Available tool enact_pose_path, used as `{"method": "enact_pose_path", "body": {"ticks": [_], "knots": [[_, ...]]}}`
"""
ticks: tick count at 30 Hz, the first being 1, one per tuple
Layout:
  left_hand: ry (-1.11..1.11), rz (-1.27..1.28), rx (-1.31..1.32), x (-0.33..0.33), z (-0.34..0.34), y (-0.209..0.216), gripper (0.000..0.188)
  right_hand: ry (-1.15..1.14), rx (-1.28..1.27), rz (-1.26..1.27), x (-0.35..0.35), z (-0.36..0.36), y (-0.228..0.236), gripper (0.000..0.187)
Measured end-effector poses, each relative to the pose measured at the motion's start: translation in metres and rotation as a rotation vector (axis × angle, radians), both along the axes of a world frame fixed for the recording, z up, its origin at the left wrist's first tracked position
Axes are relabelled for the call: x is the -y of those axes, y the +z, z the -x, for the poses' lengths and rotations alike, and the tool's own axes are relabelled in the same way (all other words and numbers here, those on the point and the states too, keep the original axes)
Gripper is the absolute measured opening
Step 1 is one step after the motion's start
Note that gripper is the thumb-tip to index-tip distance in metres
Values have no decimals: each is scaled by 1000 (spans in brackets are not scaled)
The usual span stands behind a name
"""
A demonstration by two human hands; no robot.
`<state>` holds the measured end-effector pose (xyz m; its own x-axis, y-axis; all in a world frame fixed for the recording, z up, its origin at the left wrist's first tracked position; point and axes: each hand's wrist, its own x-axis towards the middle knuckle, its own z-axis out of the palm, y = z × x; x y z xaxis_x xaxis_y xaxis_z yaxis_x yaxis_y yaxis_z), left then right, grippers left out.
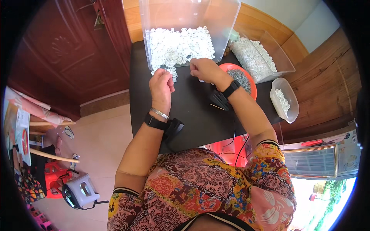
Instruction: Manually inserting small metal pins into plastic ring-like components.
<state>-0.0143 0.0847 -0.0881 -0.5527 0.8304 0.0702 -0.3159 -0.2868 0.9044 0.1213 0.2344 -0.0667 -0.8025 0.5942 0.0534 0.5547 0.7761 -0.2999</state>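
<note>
My left hand [161, 84] is over the dark tabletop, its fingers curled together beside several small white pieces [174, 74] that lie in front of the clear bin. Whatever it may hold is hidden. To the right, my right hand [203, 70] is bent inward at the bin's near edge, fingers closed, and their tips show nothing I can name. A heap of white plastic pieces with holes [179, 44] fills the bottom of the large clear bin [145, 30]. Beside my right wrist a red-orange dish [253, 86] holds many small grey metal parts [239, 79].
A clear bag of white pieces [250, 57] lies in a second clear container [285, 72] at the far right. Near the table's right edge stands a small tub [293, 109] with more pieces. Black devices are strapped at both wrists. A brown door [61, 54] is at left.
</note>
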Motion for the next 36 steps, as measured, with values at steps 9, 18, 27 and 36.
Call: {"method": "enact_pose_path", "body": {"ticks": [9, 18, 27, 36], "knots": [[-256, -36, -78, 18, -16, 15, 19, -100, -906, 958, 63, -13, 28, 14], [-265, -189, -70, 14, -19, 10, 20, 15, -907, 967, 70, -18, 11, 10], [-180, -154, -113, 13, -25, 13, 19, 116, -918, 1014, 62, -22, 5, 13], [-162, -21, -206, 14, -25, 9, 18, 48, -933, 1185, 54, -22, 1, 18]]}}
